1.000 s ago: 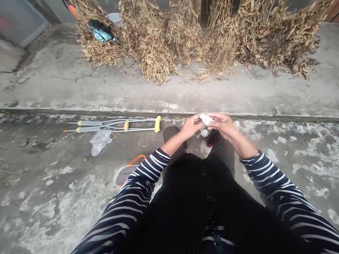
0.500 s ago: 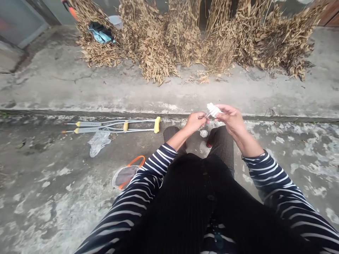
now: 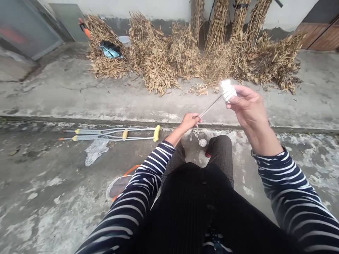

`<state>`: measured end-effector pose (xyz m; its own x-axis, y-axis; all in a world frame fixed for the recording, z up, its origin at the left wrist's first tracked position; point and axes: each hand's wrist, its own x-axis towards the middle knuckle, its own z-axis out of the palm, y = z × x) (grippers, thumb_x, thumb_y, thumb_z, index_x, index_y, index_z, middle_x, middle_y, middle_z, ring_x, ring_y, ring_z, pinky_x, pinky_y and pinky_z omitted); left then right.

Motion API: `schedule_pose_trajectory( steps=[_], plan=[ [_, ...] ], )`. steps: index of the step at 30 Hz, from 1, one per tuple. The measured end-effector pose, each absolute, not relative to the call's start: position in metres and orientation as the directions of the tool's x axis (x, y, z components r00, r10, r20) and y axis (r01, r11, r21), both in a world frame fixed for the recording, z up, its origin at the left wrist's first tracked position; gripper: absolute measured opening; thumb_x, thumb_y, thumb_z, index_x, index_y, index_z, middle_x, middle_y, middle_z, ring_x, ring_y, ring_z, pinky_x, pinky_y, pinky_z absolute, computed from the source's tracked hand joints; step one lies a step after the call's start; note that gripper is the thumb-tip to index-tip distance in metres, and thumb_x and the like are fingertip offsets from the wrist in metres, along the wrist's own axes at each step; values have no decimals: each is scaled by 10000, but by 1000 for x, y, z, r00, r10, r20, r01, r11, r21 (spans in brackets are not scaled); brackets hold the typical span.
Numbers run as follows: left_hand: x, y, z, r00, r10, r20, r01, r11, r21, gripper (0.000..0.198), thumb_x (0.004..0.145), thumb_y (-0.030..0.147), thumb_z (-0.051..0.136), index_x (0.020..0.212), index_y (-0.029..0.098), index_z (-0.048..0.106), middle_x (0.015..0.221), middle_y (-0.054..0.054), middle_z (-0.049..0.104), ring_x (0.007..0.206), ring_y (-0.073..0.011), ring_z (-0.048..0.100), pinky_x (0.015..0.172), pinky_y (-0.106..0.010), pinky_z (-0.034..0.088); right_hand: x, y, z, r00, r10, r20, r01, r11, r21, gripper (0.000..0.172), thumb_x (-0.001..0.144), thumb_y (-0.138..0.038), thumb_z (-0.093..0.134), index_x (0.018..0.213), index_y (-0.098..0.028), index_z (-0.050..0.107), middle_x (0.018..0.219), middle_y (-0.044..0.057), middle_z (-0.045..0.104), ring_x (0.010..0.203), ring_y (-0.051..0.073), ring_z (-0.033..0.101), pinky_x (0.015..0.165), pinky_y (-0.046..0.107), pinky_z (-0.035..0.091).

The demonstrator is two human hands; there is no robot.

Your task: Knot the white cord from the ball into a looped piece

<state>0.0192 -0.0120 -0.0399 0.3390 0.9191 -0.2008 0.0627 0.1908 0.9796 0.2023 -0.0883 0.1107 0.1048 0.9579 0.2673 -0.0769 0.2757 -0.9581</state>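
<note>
**Inspector:** Site condition?

**Assistant:** Stained concrete ground (image 3: 53,215), crossed by a low step (image 3: 79,118). Bundles of dried plants (image 3: 156,53) stand beyond it against a wall (image 3: 145,8). A pair of crutches (image 3: 111,134) lies left of the person's legs (image 3: 222,155), with a clear plastic bag (image 3: 96,151) just below them and an orange-handled bag (image 3: 118,186) nearer the person.

**Inspector:** Hands?

**Assistant:** Apart. A second ago they were close together at the white wad; now they are spread, and the right hand (image 3: 250,109) has risen. It is closed on the white wad (image 3: 227,90). The left hand (image 3: 188,121), lower down, is closed on the bottom end of a thin metal rod (image 3: 213,106).

**Inspector:** Position and direction of the rod?

**Assistant:** It is held in the air between the hands, above the legs. Its long axis runs diagonally from lower left to upper right, with the wad end pointing toward the dried plants.

**Inspector:** Smallest item?

**Assistant:** A round silver disc (image 3: 202,142) sits low between the legs, with a thin wire (image 3: 197,134) leading up toward the left hand. Whether it touches the ground, I cannot tell.
</note>
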Motion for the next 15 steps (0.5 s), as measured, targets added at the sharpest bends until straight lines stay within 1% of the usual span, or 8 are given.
schedule_pose_trajectory(
  steps=[2,5,7,9,11,13,15],
  plan=[
    [16,0,-34,315,934,-170,59,159,986,124,748,32,588,687,110,663,654,-16,673,595,-83,600,553,-175,498,195,-87,138,85,942,324,-106,331,-938,291,671,-247,905,942,-239,797,939,3,753,748,111,655,611,235,590],
    [12,19,-27,297,946,-130,75,113,991,105,736,48,599,686,112,665,647,-18,670,596,-82,594,549,-165,494,179,-90,182,69,905,420,-181,425,-887,290,608,-168,915,880,-192,816,834,1,742,655,82,620,535,190,546],
    [10,28,-25,297,948,-111,87,89,992,94,731,63,605,683,115,666,640,-18,670,604,-83,594,545,-156,488,170,-94,206,72,887,457,-189,462,-867,293,598,-151,922,872,-177,821,816,8,734,651,84,608,521,186,535],
    [10,34,-25,304,949,-82,98,55,994,87,730,83,608,687,118,675,647,-22,677,625,-89,602,540,-150,481,163,-97,224,66,874,481,-150,485,-862,266,631,-148,918,872,-210,824,859,24,737,682,108,604,540,215,550],
    [11,38,-28,308,949,-66,117,31,993,83,728,101,614,690,123,684,653,-25,682,629,-93,597,535,-152,476,160,-98,238,49,870,490,-93,493,-865,206,700,-133,882,860,-248,823,910,37,741,708,125,607,577,240,569],
    [12,43,-32,296,952,-72,143,30,989,83,726,113,621,671,127,682,655,-27,684,619,-93,585,533,-158,475,158,-98,250,46,864,501,-60,503,-862,178,768,-86,815,845,-246,826,903,26,738,703,96,615,604,216,567],
    [12,48,-36,278,957,-82,161,38,986,99,724,119,627,634,129,668,655,-33,685,607,-94,575,536,-168,478,158,-98,263,66,843,533,-34,536,-843,196,803,-51,764,811,-236,831,822,-13,719,656,36,600,599,162,531]
  ],
)
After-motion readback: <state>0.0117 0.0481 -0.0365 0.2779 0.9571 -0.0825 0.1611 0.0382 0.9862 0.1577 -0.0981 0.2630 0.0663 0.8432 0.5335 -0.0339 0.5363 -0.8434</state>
